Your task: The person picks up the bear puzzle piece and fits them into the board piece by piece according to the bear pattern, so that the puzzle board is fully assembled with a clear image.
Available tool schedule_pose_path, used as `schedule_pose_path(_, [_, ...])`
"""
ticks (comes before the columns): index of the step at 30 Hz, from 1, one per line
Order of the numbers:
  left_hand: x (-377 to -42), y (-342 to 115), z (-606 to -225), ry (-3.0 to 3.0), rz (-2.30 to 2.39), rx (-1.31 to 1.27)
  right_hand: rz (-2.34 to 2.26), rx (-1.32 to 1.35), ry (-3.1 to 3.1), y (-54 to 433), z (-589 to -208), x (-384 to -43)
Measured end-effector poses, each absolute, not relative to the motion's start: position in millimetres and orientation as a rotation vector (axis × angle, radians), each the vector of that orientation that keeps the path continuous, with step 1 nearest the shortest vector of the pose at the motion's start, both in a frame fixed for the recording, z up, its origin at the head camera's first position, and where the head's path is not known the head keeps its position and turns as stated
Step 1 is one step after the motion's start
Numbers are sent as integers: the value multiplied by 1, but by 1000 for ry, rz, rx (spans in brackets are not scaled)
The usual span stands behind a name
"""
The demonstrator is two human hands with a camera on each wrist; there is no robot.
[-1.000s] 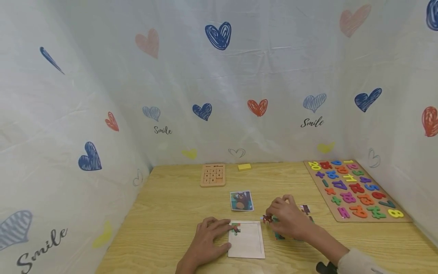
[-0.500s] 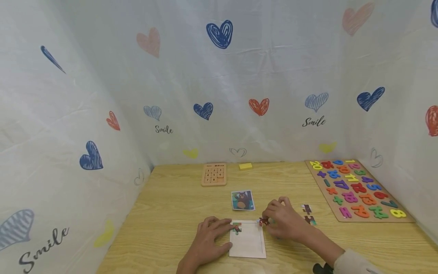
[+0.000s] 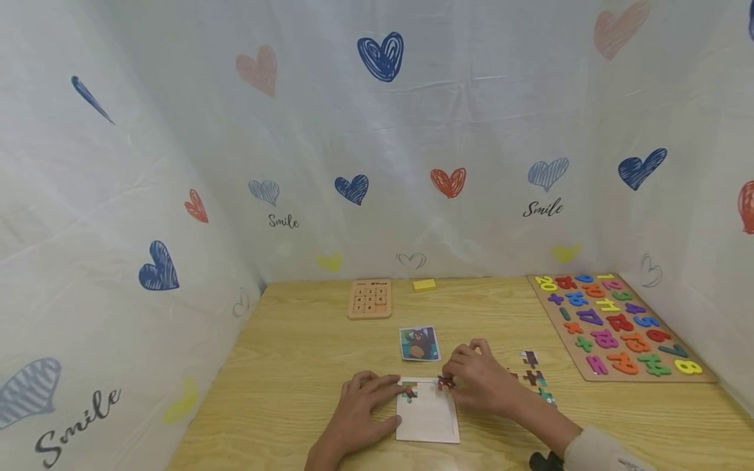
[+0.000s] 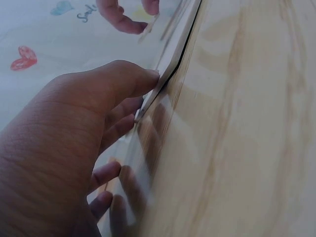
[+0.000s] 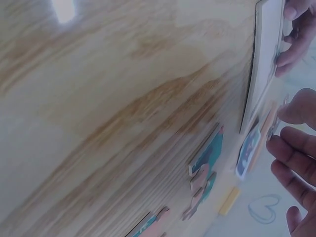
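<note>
A white puzzle board [image 3: 425, 422] lies in front of me with one puzzle piece [image 3: 410, 394] in its far left corner. My left hand [image 3: 364, 413] rests at the board's left side, fingers extended, the index fingertip on that piece. In the left wrist view the thumb touches the edge of the board [image 4: 178, 49]. My right hand [image 3: 484, 383] pinches a dark red-brown puzzle piece [image 3: 445, 383] over the far right corner of the board. Thumb and fingers of the right hand [image 5: 296, 143] show in the right wrist view, the piece between them mostly hidden.
Loose puzzle pieces [image 3: 534, 377] lie right of the board, partly behind my right forearm. A bear picture card [image 3: 419, 344] lies beyond the board. Farther back are a wooden number slide puzzle [image 3: 370, 299] and a yellow block [image 3: 424, 285]. A colourful number board [image 3: 607, 327] lies at right.
My right hand has moved left from the loose pieces, carrying the pinched puzzle piece over the board's far right corner. More loose pieces now show. My left hand stays in place.
</note>
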State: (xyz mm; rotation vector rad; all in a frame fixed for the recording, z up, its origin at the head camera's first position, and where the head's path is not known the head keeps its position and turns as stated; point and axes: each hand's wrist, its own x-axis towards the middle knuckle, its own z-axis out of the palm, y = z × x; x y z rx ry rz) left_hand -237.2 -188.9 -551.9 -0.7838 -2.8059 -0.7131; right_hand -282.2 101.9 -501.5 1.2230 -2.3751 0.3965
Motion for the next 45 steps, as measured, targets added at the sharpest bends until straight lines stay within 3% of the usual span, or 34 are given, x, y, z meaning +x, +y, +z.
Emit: schedule_pose_path(45, [-237,-189,-550,-2805,-724,-799,235,1289,-2474,71,-513,-284])
